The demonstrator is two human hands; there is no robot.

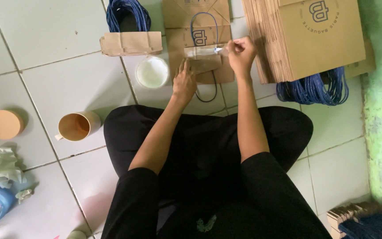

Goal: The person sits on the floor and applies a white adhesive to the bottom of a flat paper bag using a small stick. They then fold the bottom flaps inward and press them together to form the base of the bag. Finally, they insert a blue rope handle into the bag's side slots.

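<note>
Bare-armed person wears black trousers (208,177) with a small green mark (206,223) near the waist.

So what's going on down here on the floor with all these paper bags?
A person sits cross-legged on white floor tiles, working on a flat brown paper bag with a blue cord handle. The left hand presses a brown paper strip onto the bag, while the right hand pinches something small at the strip's end. A small white tub stands beside it. A stack of flat bags and bundles of blue cord lie to the right.
</note>
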